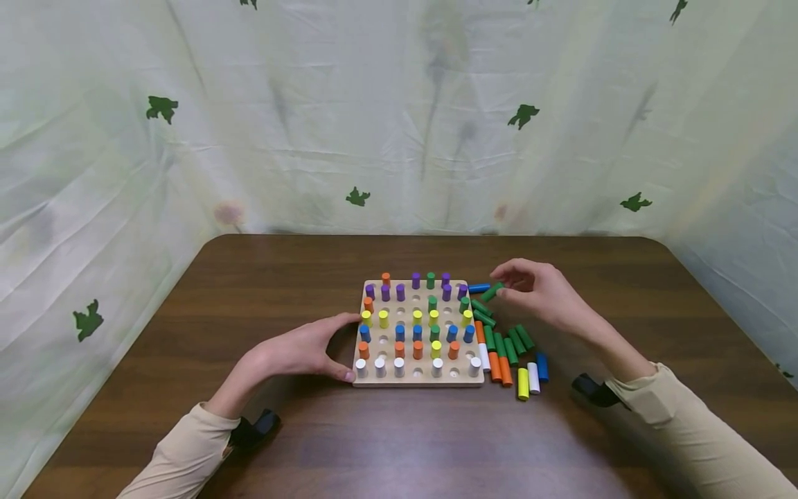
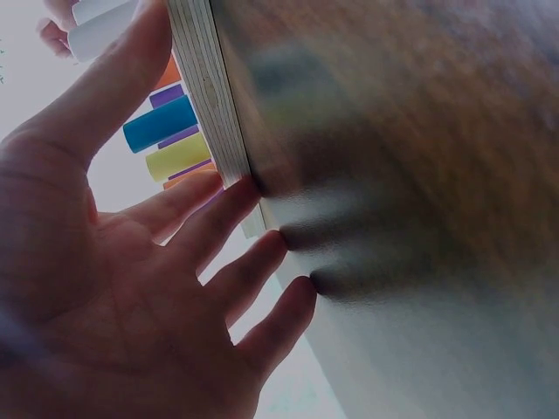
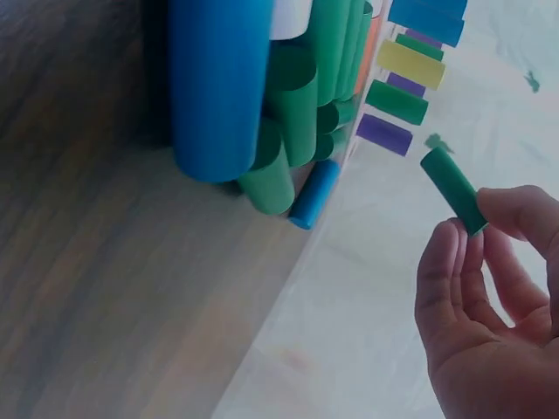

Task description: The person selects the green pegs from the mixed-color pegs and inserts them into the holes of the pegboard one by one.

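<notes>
A light wooden pegboard (image 1: 408, 378) lies on the table, with rows of orange, purple, green, yellow, blue and white pegs standing in its holes. My left hand (image 1: 293, 348) rests along its left side, fingers extended and thumb at the near corner. The left wrist view shows the thumb and fingertips against the board's edge (image 2: 212, 96), with other fingertips down at the tabletop. My right hand (image 1: 545, 291) is beyond the far right of the board. It pinches a green peg (image 3: 454, 190) near one end between thumb and fingers, and the peg tilts in the air.
Loose pegs lie right of the board: several green ones (image 1: 524, 337), orange ones (image 1: 505, 373), a yellow peg (image 1: 522, 384), white ones (image 1: 533, 378) and blue ones (image 1: 542, 367). A pale patterned curtain (image 1: 399, 138) hangs behind the brown table (image 1: 299, 263).
</notes>
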The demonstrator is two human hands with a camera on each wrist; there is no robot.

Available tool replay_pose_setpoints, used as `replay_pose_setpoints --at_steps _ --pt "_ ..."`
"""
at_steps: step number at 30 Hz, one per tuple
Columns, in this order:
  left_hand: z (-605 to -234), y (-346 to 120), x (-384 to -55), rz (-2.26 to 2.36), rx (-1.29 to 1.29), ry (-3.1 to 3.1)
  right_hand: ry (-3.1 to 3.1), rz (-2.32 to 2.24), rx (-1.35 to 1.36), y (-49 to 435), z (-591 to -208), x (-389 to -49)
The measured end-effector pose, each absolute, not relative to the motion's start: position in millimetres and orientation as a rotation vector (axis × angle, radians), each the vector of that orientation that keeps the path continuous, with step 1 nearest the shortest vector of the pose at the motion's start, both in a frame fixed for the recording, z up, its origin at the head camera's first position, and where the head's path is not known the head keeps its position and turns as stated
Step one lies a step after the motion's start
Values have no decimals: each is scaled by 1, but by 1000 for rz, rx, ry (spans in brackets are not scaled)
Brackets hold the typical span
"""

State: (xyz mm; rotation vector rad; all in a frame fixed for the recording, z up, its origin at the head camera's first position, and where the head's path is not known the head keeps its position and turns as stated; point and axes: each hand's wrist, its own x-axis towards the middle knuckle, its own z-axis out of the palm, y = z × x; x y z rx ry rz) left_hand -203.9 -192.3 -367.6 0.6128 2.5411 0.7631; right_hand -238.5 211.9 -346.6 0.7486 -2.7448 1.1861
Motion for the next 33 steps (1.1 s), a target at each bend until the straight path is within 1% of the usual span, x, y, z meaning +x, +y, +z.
replay_pose_setpoints --at_steps 24,33 --pt "-366 -192 -203 759 579 2541 -2755 1192 831 196 -338 -243" --pt "-369 -193 -204 757 593 2547 -2762 1206 811 185 -343 -245"
